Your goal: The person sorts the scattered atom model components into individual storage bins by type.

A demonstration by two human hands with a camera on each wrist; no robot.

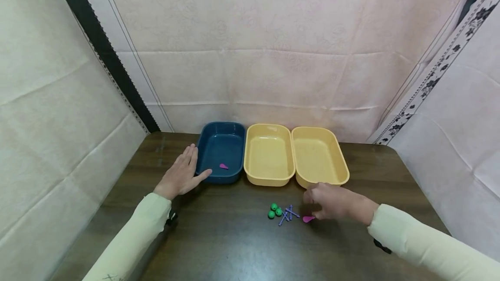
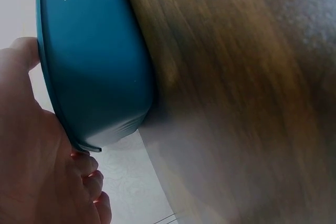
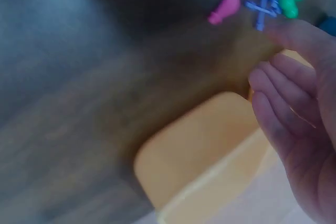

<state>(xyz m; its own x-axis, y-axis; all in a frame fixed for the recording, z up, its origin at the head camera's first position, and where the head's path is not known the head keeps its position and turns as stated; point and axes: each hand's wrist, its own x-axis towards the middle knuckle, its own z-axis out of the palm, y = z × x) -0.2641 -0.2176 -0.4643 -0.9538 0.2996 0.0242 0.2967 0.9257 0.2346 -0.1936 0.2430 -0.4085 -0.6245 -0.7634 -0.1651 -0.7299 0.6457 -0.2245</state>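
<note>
My left hand point(image 1: 180, 174) rests against the left rim of the blue tray point(image 1: 222, 142), fingers extended and thumb over its near corner. Inside that tray lies a small pink pin-shaped piece point(image 1: 223, 166). My right hand point(image 1: 332, 202) is over the table, just in front of the right yellow tray, fingers loosely bent and nothing seen between them. Close to its fingertips, a second pink pin-shaped piece point(image 3: 224, 8) lies on the wood, apart from the hand in the right wrist view. Beside it are several purple sticks point(image 3: 266, 1) with knobbed ends and green balls point(image 3: 290, 1).
Two yellow trays, a middle one point(image 1: 269, 180) and a right one point(image 1: 340, 179), stand in a row with the blue tray along the back of the brown wooden table point(image 1: 242, 250). Pale patterned cloth point(image 1: 258, 77) hangs behind the table and at both sides.
</note>
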